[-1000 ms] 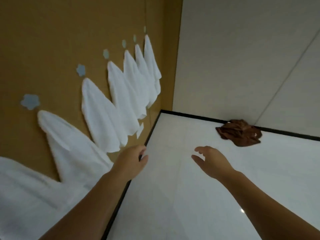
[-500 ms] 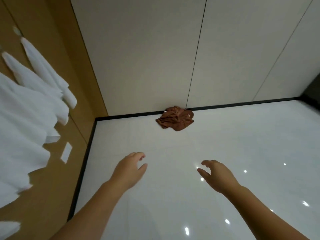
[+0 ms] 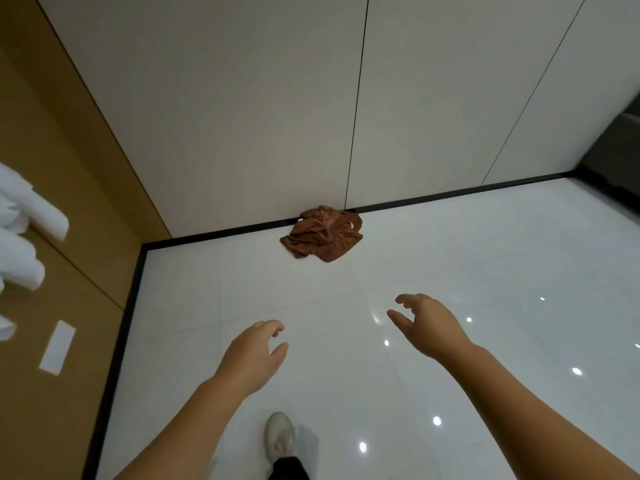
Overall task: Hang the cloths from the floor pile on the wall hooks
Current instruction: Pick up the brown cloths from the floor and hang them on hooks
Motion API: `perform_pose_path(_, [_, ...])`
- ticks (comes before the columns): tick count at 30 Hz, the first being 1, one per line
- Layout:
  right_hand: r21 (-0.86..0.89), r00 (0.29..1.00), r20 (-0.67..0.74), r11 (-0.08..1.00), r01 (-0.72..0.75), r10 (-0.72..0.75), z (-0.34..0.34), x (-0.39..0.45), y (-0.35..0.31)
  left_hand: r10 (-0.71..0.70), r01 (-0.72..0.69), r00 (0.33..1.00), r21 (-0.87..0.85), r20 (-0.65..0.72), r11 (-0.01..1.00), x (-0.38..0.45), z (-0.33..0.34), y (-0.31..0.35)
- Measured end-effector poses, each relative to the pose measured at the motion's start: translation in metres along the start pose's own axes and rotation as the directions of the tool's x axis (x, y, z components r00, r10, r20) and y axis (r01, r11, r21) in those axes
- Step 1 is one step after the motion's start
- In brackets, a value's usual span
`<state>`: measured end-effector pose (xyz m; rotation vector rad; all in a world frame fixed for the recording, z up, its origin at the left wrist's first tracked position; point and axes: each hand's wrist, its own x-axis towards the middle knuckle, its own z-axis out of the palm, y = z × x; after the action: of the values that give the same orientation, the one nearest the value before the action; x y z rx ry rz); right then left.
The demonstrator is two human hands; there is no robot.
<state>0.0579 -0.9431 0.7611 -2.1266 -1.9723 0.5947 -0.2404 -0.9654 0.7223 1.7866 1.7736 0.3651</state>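
Brown cloths (image 3: 323,233) lay piled at the floor's (image 3: 485,271) far edge; white cloths (image 3: 24,237) already hung; both hands' fingers were loosely spread, empty.

Glossy white tiled floor (image 3: 485,271) with ceiling-light reflections, black skirting (image 3: 450,195) along its edges, pale panelled wall (image 3: 242,98) ahead, tan wall (image 3: 69,168) at left
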Motion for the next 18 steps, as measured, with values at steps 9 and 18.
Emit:
perform_pose_path(9, [-0.019, 0.987, 0.073, 0.99, -0.142, 0.143, 0.008, 0.14, -0.014, 0.081, -0.082, 0.996, 0.03, 0.043, 0.996, 0.208, -0.054, 0.008])
perform_pose_path(18, [0.002, 0.964, 0.107, 0.969, -0.245, 0.244, -0.003, 0.272, 0.005, 0.149, -0.153, 0.986, 0.058, 0.069, 0.986, 0.39, -0.082, 0.047])
